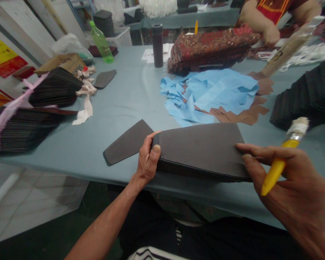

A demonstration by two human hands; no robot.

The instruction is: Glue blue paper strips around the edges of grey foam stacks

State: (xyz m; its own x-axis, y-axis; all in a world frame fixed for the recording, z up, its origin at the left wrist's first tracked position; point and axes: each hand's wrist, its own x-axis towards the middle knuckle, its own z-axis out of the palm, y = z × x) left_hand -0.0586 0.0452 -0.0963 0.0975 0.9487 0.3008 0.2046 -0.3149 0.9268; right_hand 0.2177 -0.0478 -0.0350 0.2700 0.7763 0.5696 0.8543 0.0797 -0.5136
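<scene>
A dark grey tapered panel stack with a black edge lies along the front of the table. My left hand is closed round its narrow left end, thumb on top, by a small folded strip. At the wide right end, my right hand has its thumb and forefinger against the stack's edge. A yellow-handled paintbrush is tucked in that same hand, its pale, crusted bristles pointing up. One loose tapered panel rests flat on the table just left of my left hand.
Light blue fabric pieces and brown pieces lie beyond the stack. Bundled black panels stand at left, more dark panels at right. Farther back are a green bottle, a dark cylinder and another person's hand.
</scene>
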